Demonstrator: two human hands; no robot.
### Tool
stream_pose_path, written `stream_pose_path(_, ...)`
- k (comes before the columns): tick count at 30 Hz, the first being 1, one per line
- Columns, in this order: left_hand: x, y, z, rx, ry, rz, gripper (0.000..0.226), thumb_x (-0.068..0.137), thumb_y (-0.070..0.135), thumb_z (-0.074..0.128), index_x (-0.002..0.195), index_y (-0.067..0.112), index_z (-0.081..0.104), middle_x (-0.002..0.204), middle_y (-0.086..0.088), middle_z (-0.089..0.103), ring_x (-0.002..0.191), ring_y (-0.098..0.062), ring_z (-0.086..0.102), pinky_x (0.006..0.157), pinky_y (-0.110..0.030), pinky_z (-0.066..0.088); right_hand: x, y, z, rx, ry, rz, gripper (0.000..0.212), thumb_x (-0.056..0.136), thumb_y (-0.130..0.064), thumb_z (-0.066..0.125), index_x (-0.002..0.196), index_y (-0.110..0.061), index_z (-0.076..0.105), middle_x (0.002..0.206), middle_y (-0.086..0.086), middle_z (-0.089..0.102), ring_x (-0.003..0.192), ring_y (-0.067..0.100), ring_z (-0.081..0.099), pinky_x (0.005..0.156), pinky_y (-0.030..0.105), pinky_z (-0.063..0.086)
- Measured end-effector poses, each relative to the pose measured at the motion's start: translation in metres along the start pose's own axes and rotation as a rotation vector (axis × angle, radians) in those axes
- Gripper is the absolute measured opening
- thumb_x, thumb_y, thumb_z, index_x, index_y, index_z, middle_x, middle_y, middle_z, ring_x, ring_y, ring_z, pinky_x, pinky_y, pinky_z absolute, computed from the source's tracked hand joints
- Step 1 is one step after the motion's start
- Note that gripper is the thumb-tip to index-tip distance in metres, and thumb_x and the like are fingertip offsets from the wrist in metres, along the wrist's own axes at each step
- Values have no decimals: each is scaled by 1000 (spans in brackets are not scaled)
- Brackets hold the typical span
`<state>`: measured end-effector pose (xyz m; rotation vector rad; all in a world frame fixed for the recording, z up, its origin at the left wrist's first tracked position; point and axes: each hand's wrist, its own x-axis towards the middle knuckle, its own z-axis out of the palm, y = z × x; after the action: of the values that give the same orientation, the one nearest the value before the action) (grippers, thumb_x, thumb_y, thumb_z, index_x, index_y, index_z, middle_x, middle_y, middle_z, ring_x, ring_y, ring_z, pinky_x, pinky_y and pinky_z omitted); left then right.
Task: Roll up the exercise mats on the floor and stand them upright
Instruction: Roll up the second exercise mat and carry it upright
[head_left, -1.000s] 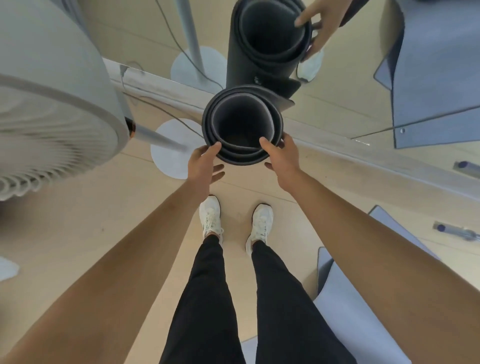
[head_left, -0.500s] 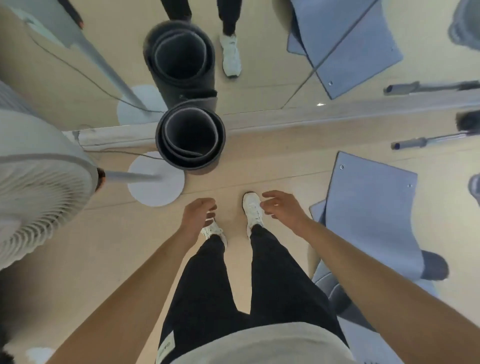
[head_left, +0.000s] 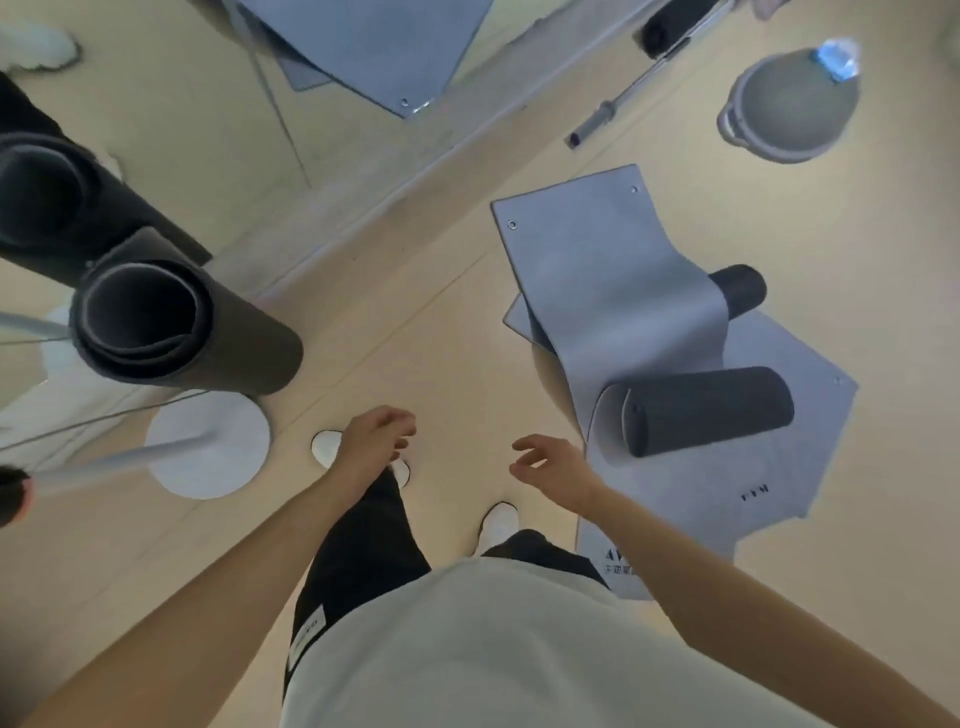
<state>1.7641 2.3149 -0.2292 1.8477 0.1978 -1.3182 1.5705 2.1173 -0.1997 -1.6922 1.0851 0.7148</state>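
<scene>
Head view: dark rolled mat (head_left: 156, 332) upright at mirrored edge of floor (head_left: 415, 332). My left hand (head_left: 376, 439) and right hand (head_left: 553, 465) empty, fingers loosely curled. Near right hand, grey mats (head_left: 613, 291) unrolled, foam roller (head_left: 706, 410) atop. Next, I judge: clear roller, roll.

The rolled mat (head_left: 171, 332) stands on the floor (head_left: 415, 338) left of the fingers (head_left: 402, 430); unrolled mats (head_left: 613, 291) lie right, a roller (head_left: 706, 410) on them.

The lower grey mat (head_left: 779, 467) lies largely covered by the upper grey mat (head_left: 613, 270) and a dark roller (head_left: 711, 410); its print, partly behind the shirt (head_left: 493, 649), is too small to read. The second roller (head_left: 740, 291) shows one end only. The fan pole (head_left: 119, 460) runs blurred off the left edge.
</scene>
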Motion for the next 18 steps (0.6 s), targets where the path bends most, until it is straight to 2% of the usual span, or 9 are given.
stream_pose_path(2, -13, -2, 38, 38, 5, 5, 12, 97, 19, 64, 103, 15, 73, 103, -6, 76, 93, -23, 69, 93, -42, 55, -21, 42, -10, 36, 2, -1, 36, 93, -34, 70, 128, -26, 64, 111, -6, 71, 101, 15, 64, 84, 22, 47)
stream_pose_path(5, -36, -13, 110, 124, -32, -17, 12, 98, 20, 64, 104, 14, 72, 104, -8, 75, 93, -23, 68, 93, -41, 55, -56, 122, -29, 142, 59, 28, 39, 94, -36, 70, 131, -26, 64, 112, -6, 70, 104, 14, 63, 93, 28, 47)
stream_pose_path(9, -75, -30, 226, 302, -195, -13, 11, 100, 21, 62, 103, 15, 71, 104, -8, 75, 91, -23, 67, 84, -35, 54, -110, 232, -52, 330, 221, 109, 37, 92, -35, 73, 127, -24, 67, 106, -8, 71, 100, 13, 67, 96, 35, 54)
stream_pose_path(14, -123, -44, 356, 532, -411, 37, 11, 97, 16, 62, 101, 18, 73, 103, -7, 76, 89, -21, 69, 77, -30, 55, -168, 342, -63, 515, 368, 227, 37, 92, -29, 73, 126, -19, 67, 107, -2, 72, 102, 15, 66, 98, 35, 52)
stream_pose_path(18, -145, -52, 423, 722, -566, 69, 15, 97, 17, 62, 109, 16, 72, 103, -3, 76, 91, -18, 70, 83, -30, 55, -201, 404, -54, 681, 461, 347, 36, 92, -29, 73, 127, -19, 67, 107, -2, 71, 105, 19, 65, 95, 33, 48)
